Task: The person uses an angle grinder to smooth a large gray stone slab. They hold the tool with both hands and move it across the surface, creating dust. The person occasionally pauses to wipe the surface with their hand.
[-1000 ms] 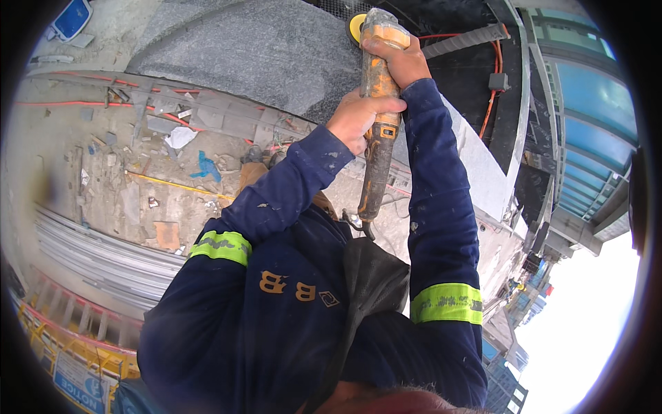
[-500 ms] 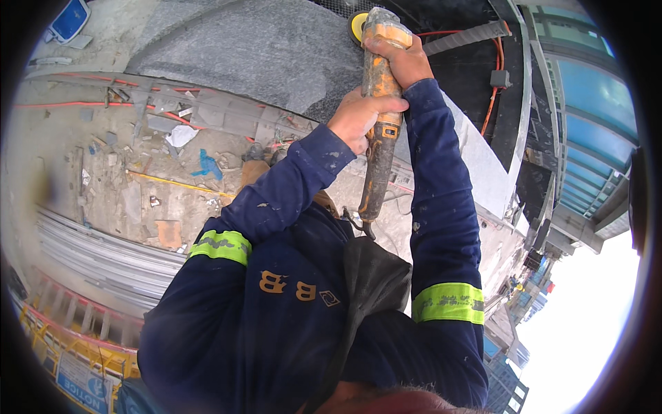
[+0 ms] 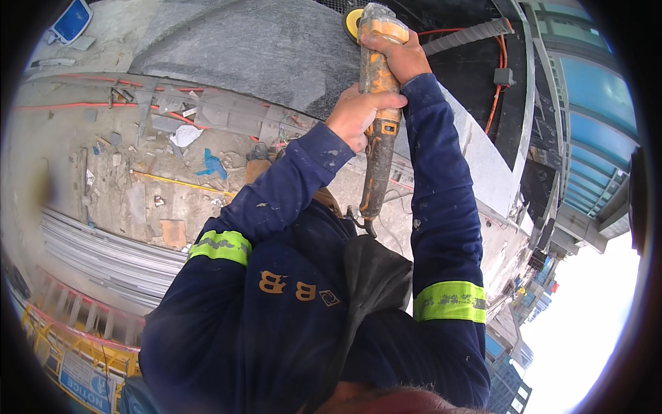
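Both hands grip a dusty orange-and-grey power grinder (image 3: 376, 152) with a yellow disc (image 3: 354, 25) at its head. My right hand (image 3: 403, 52) is closed round the head end. My left hand (image 3: 355, 114) wraps round the body lower down, its thumb across the tool. The disc is at the upper edge of a grey speckled stone surface (image 3: 227, 58), beside dark mesh; whether it touches is unclear. The handle hangs toward my chest, with a cord at its lower end.
A grey wrapped bar (image 3: 469, 38) and orange cable (image 3: 491, 110) lie right of the tool. Below the stone, debris-strewn floor (image 3: 124, 186) holds a blue scrap (image 3: 212, 162). At lower left are metal lengths (image 3: 103, 255) and yellow railing (image 3: 124, 359). A glazed canopy (image 3: 593, 110) lines the right.
The grinder and both my hands have shifted slightly up in the picture since the earlier frames. The grip is unchanged.
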The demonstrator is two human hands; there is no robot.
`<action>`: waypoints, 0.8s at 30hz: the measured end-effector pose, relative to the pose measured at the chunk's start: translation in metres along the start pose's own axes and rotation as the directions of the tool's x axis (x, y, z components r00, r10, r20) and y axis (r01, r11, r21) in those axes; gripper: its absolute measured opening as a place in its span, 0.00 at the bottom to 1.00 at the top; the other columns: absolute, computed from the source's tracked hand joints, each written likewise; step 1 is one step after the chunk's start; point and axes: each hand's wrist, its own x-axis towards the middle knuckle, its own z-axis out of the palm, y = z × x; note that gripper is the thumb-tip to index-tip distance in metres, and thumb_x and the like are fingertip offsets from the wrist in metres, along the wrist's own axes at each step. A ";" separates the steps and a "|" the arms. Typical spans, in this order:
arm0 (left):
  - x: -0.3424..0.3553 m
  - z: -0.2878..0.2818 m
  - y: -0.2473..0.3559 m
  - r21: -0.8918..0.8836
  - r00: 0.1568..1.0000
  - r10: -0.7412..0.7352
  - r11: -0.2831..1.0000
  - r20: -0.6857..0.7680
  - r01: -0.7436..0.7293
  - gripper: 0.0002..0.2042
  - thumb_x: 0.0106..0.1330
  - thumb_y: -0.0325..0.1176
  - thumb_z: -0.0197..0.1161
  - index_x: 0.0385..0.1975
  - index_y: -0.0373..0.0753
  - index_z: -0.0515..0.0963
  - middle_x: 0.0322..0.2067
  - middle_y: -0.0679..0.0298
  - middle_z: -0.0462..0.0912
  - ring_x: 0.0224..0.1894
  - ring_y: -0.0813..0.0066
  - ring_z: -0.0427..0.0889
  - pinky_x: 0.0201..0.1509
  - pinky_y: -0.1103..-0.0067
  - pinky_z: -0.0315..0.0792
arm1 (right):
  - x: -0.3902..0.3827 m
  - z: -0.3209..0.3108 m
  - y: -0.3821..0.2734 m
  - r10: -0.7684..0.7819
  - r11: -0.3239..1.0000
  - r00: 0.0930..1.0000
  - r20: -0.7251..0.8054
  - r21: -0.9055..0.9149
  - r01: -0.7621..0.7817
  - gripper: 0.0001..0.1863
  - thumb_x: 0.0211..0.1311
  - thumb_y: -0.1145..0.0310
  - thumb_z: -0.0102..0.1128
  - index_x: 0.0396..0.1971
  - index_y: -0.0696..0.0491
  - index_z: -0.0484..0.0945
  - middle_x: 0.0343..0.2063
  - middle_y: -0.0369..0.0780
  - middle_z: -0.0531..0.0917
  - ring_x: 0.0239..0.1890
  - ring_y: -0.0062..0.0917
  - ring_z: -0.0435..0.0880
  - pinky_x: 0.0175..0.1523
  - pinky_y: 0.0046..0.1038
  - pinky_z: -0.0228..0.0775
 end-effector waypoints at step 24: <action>0.003 -0.007 0.003 -0.014 1.000 -0.010 1.000 0.012 0.010 0.17 0.58 0.25 0.69 0.45 0.32 0.73 0.34 0.61 0.80 0.33 0.71 0.82 0.36 0.72 0.77 | 0.006 0.009 0.003 0.017 1.000 1.000 0.003 0.014 -0.017 0.48 0.38 0.51 0.80 0.55 0.65 0.67 0.46 0.49 0.82 0.46 0.35 0.84 0.53 0.32 0.75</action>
